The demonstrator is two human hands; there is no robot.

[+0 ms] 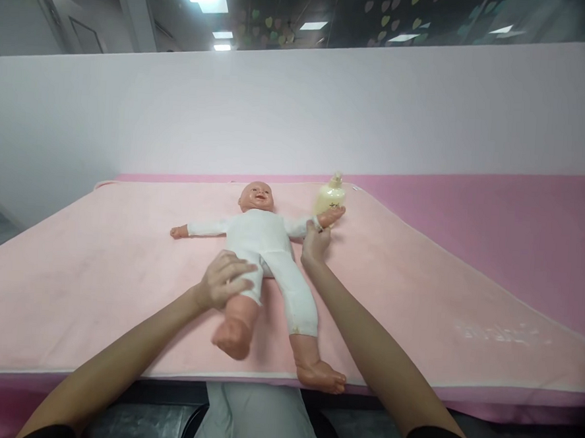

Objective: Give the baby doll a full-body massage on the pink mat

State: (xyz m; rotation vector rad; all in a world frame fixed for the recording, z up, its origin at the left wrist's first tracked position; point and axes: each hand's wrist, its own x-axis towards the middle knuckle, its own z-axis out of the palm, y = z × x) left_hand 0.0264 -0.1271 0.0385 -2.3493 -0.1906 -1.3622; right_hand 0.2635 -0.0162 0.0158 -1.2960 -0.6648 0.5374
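Observation:
A baby doll (258,233) in a white cloth body lies on its back, head away from me, its arms stretched out to the sides. My left hand (225,280) is curled over the doll's thigh on the left side, with the fingers lying across the white cloth and a little apart. My right hand (315,243) is closed round the doll's forearm on the right, just below its bare plastic hand (331,216). Behind that arm stands a pale yellow pump bottle (330,193), partly hidden by it.
The doll lies on a light pink mat (121,268) with white edging, spread over a darker pink surface (519,239). A white wall (299,114) rises behind it, with glass above. My legs (260,418) are at the near edge.

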